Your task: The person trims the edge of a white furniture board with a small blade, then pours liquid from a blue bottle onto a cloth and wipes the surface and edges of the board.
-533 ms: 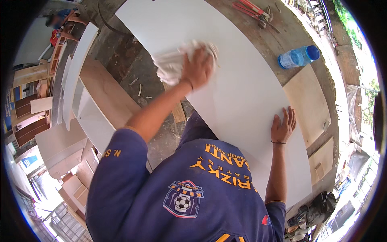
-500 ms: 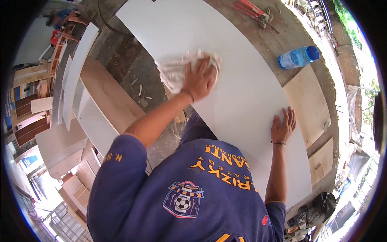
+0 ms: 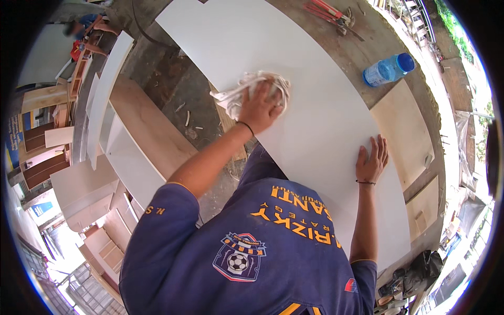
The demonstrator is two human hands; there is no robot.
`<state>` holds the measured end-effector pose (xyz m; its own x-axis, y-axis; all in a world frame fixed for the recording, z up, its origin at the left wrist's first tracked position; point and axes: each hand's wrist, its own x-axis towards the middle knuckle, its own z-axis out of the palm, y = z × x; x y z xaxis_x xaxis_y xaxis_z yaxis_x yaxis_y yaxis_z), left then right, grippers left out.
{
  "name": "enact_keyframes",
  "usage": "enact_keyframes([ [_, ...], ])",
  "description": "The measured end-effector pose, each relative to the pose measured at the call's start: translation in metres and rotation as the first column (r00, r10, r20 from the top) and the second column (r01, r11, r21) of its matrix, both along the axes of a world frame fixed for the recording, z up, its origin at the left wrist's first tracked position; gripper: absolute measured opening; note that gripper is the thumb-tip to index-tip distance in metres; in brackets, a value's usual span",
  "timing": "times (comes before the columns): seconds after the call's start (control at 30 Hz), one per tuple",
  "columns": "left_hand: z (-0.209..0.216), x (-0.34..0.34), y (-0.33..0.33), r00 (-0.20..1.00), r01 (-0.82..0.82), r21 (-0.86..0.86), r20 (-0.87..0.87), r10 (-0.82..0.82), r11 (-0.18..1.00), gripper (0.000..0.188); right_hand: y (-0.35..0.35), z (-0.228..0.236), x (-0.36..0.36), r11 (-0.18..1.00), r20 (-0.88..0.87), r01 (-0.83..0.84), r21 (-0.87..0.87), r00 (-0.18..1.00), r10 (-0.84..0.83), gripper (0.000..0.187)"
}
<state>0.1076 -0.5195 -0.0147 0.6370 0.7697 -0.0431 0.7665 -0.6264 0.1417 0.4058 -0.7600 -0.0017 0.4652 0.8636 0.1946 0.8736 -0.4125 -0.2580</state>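
Observation:
A long white panel stretches in front of me from the far left toward the near right. My left hand presses a bunched whitish cloth onto its surface, close to the panel's left edge. The fingers lie over the cloth and partly sink into its folds; part of it hangs toward that edge. Farther right, my right hand rests flat with fingers extended near the panel's right edge, holding nothing.
Beyond the right edge lie a blue water bottle, red-handled tools and a thin plywood piece. A black plastic bag sits near right. Wood and white boards stand at left. Another person is far left.
My left hand has slid slightly nearer to me with the cloth, which is now more bunched. The right hand stays in place on the panel.

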Motion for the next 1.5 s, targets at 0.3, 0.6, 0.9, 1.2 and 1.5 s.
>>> enact_keyframes([
  [0.3, 0.005, -0.042, 0.028, 0.999, -0.001, -0.177, -0.054, -0.009, 0.984, 0.054, -0.001, 0.001, -0.001, 1.0, -0.021, 0.008, -0.02, 1.0, -0.009, 0.04],
  [0.6, 0.018, -0.022, 0.04, 0.996, -0.084, -0.213, -0.025, 0.08, 0.973, 0.059, -0.001, -0.002, 0.001, 1.0, -0.029, -0.017, -0.004, 0.999, 0.017, 0.04],
  [0.9, 0.014, -0.017, 0.05, 0.984, -0.175, -0.189, 0.009, 0.18, 0.966, 0.058, 0.0, -0.002, -0.003, 1.0, -0.042, -0.022, -0.012, 0.999, 0.021, 0.04],
  [1.2, 0.015, -0.018, 0.042, 0.992, -0.124, -0.178, -0.036, 0.119, 0.976, 0.054, 0.0, 0.001, -0.005, 1.0, -0.037, 0.009, -0.018, 0.999, -0.009, 0.038],
  [1.5, 0.017, -0.035, 0.042, 0.992, -0.071, -0.198, -0.12, 0.048, 0.978, 0.054, 0.002, 0.001, -0.002, 0.999, -0.04, 0.032, -0.001, 0.999, -0.032, 0.036],
])
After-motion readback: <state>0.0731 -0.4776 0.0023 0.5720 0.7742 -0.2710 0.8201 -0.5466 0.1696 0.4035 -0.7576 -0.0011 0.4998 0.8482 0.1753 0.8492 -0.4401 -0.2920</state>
